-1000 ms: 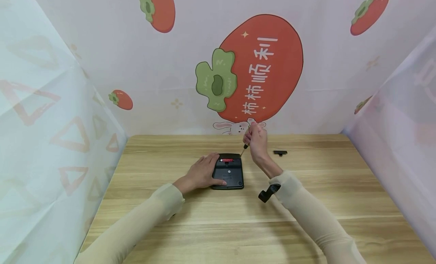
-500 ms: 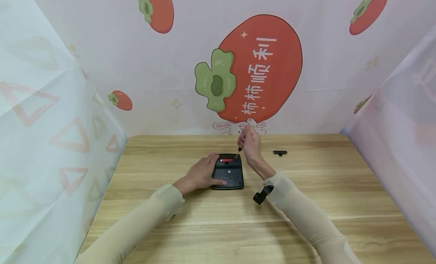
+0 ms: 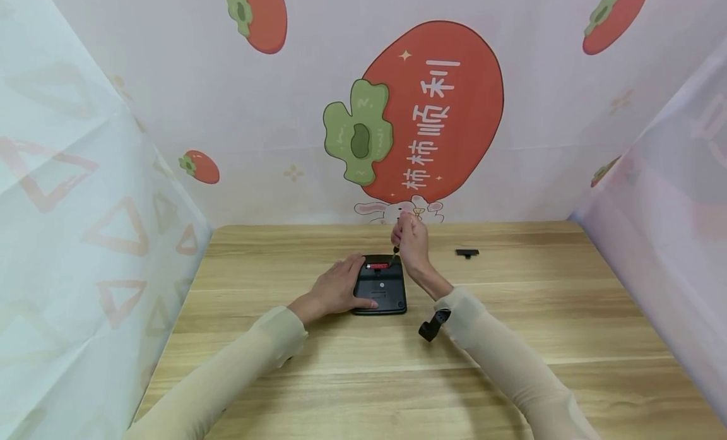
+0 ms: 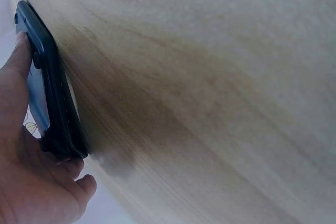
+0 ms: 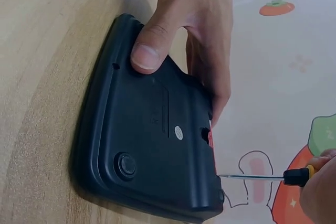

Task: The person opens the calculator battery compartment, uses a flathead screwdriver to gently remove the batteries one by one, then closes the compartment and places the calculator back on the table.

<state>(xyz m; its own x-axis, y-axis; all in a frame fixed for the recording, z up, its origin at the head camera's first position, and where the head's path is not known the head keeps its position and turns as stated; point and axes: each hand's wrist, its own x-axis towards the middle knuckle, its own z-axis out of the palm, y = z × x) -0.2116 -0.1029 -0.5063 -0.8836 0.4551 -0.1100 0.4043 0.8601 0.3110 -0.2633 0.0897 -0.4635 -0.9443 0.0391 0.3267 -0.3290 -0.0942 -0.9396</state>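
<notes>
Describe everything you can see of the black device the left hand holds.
The black device has rounded corners, looks like smooth plastic and lies on the wooden table. Its upward side carries a small pale oval sticker, a round foot at one corner and, at the raised far end, an exposed red battery. The left hand grips it, thumb on top. The screwdriver in the right hand points at it beside the battery; whether the tip touches is unclear.

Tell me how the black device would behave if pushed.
The black device would probably stay stiff, since it looks like hard plastic. Being broad and low, it seems unlikely to tip. The red battery sits uncovered, so a hard jolt might knock it loose.
</notes>
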